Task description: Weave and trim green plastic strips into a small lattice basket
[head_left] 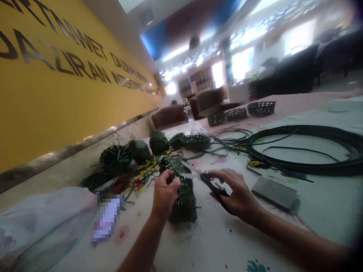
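Observation:
My left hand (165, 193) is closed, thumb and fingers pinching the edge of a dark green woven basket piece (185, 202) that lies lengthwise on the table before me. In my right hand (241, 194) are black-handled scissors (211, 185), with fingers through the loops. The scissor blades are spread apart and point left at the weave, just beyond my left fingertips. Whether the blades touch a strip I cannot tell. A short loose end sticks out of the weave's right side.
A large coil of dark strip (312, 168) lies right, behind a grey flat block (274, 193). Several woven baskets (159, 141) and yellow scraps sit at the back left; further small baskets (261, 108) stand behind. A clear plastic bag (42, 226) covers the left front.

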`<move>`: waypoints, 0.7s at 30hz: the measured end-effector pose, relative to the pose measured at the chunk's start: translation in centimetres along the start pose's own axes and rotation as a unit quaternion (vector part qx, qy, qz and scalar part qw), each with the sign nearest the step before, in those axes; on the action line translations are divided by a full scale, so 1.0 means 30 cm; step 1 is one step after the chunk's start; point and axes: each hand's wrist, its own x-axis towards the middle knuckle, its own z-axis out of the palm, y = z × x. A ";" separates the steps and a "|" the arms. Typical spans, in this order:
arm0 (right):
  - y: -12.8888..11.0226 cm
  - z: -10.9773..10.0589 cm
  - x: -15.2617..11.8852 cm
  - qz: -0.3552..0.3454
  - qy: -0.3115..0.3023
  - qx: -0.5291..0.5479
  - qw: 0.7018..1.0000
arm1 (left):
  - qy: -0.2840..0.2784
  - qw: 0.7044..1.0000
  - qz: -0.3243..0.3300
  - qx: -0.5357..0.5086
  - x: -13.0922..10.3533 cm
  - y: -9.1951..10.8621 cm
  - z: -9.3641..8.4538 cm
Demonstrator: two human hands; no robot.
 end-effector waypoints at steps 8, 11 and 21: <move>0.001 0.012 -0.008 0.015 0.004 0.019 1.000 | -0.034 0.996 -0.044 -0.065 0.003 0.028 0.001; 0.000 0.015 -0.010 0.015 0.007 0.021 1.000 | -0.041 0.996 -0.044 -0.065 0.007 0.022 -0.006; -0.010 0.010 -0.011 -0.017 0.024 -0.029 0.999 | -0.061 0.994 0.010 0.089 0.016 0.037 -0.034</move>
